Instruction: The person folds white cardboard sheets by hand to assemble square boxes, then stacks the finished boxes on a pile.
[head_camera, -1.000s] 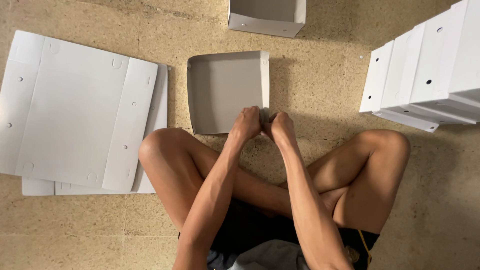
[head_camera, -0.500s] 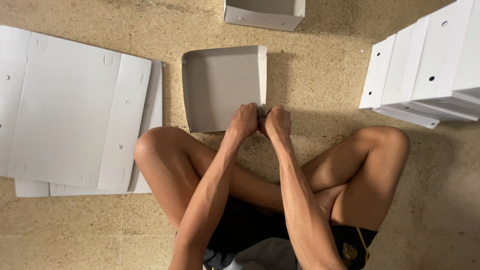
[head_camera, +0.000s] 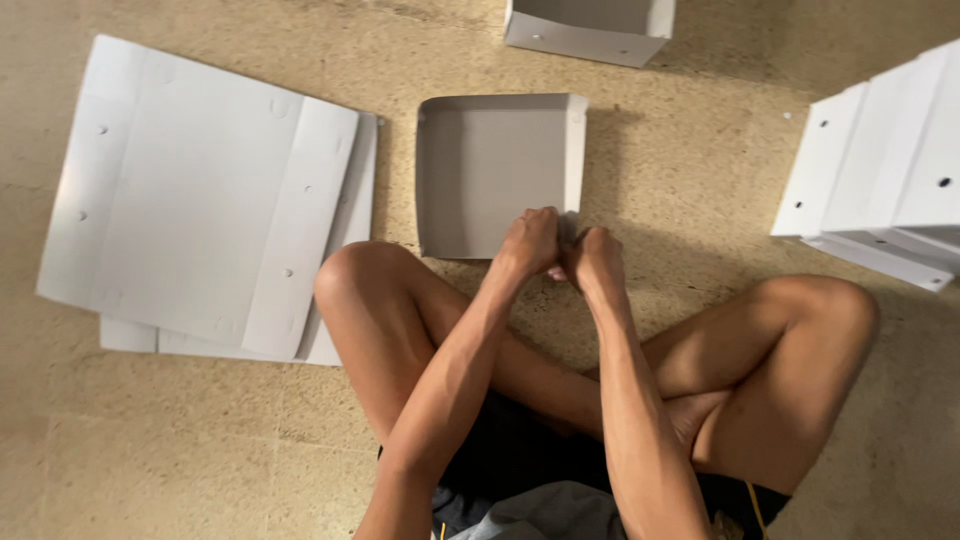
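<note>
A person is sitting cross-legged on the tan stone floor (head_camera: 200, 440), and a shallow white cardboard tray (head_camera: 495, 170) is lying on the floor just beyond the knees, open side up. Nothing is showing inside the tray; only its bare white bottom and low folded walls are facing the camera.

The left hand (head_camera: 528, 240) is closing around the tray's near right corner, fingers curled over the near wall. The right hand (head_camera: 595, 258) is sitting just beside it, touching it, curled narrow and pinching at the same corner where the right wall is meeting the near wall. Both hands are gripping the tray's cardboard there, though the exact fingertip contact is hidden behind the knuckles.

Left of the tray, a stack of flat, unfolded white cardboard sheets (head_camera: 200, 190) is lying on the floor, the top sheet showing crease lines and small punched holes. Beyond the tray, at the far edge of the view, another folded white box (head_camera: 585, 30) is standing; its inside is mostly cut off. Right of the tray, well apart, a row of assembled white boxes (head_camera: 885, 180) is leaning together on their sides.
</note>
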